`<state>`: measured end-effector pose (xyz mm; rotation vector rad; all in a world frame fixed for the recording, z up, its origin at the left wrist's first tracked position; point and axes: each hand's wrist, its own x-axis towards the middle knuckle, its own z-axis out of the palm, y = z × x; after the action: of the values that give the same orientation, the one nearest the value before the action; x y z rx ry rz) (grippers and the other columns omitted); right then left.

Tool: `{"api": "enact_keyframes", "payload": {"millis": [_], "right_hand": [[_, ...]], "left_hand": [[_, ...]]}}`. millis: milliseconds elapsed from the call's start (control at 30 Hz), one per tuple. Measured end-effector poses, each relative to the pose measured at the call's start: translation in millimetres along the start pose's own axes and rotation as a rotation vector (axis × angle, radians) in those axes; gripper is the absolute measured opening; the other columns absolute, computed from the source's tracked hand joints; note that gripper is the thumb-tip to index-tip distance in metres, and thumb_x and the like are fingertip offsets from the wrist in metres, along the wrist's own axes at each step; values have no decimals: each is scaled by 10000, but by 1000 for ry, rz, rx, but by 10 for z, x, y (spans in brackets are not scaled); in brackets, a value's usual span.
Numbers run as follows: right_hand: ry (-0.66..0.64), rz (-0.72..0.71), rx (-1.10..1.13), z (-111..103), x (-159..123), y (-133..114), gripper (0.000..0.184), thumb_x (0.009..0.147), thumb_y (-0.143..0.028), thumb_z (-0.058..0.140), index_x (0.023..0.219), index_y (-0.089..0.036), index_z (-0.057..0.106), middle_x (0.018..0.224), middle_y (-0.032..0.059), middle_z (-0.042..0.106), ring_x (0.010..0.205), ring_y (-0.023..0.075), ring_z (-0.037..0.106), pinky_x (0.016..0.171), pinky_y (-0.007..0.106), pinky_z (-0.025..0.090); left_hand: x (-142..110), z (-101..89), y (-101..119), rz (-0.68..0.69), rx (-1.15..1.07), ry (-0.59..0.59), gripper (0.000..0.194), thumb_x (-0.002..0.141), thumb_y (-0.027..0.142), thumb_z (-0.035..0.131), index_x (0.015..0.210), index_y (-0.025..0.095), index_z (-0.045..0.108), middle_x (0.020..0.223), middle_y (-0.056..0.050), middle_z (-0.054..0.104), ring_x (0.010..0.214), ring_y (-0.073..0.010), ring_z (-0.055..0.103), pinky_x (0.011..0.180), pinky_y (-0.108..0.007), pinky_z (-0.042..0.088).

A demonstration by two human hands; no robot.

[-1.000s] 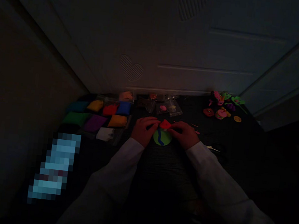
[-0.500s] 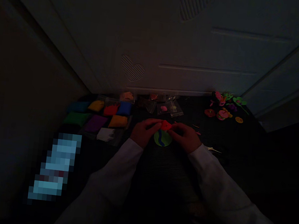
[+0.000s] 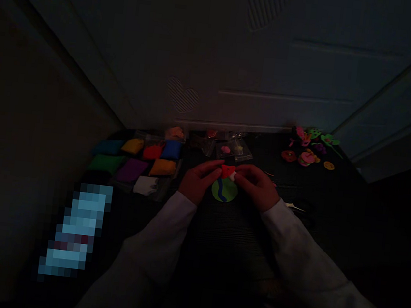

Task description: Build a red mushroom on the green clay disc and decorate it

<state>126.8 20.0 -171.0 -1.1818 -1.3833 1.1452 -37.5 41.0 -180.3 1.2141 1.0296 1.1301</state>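
In dim light my left hand (image 3: 197,182) and my right hand (image 3: 259,186) meet at the middle of a dark mat, both pinching a small red clay piece (image 3: 227,171) with a white bit on its right side. Right under it lies a round green clay disc (image 3: 224,190) with a wavy blue stripe. Both wrists wear pale sleeves.
Several coloured clay packets (image 3: 141,159) lie at the left. Clear bags (image 3: 230,149) with small pieces sit behind my hands. Finished clay flowers and figures (image 3: 308,148) stand at the back right by a white door (image 3: 236,78). A thin tool (image 3: 292,205) lies to the right.
My hands have drawn closer together around the red piece, which now looks smaller and more folded. The view shifted slightly.
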Motion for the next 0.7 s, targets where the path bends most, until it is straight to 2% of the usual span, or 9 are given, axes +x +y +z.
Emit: {"api": "enact_keyframes", "payload": {"millis": [100,267,500,700], "right_hand": [[3,-44,-21,-6,-10,-6,227,732,-334,588,917,-205,570,760,3,621,710,138,593,672,289,482],[-5,-134,-98,4,-35,-39,312,677,-314,652,956,-207,563,825,8,619,764,146,585,726,300,474],[91,-237,-278,-2,-59,-87,282,696,-288,630,958,-197,578,838,19,607,746,151,560,715,315,451],[130,-293,-380,-2,-66,-74,321,695,-291,633,989,-184,566,840,28,609,749,154,561,705,309,451]], "left_hand": [[11,6,-20,-13,-60,13,261,649,302,672,892,206,668,935,-14,679,901,-172,594,840,-295,440],[15,32,-33,-69,-201,24,249,641,313,676,863,202,656,838,-6,685,781,-145,611,756,-294,469],[-41,101,74,-126,-312,38,227,578,294,717,766,178,661,750,0,677,699,-119,602,703,-262,469],[-32,121,55,-142,-353,49,203,561,275,727,722,175,654,694,19,668,648,-93,588,660,-230,465]]}}
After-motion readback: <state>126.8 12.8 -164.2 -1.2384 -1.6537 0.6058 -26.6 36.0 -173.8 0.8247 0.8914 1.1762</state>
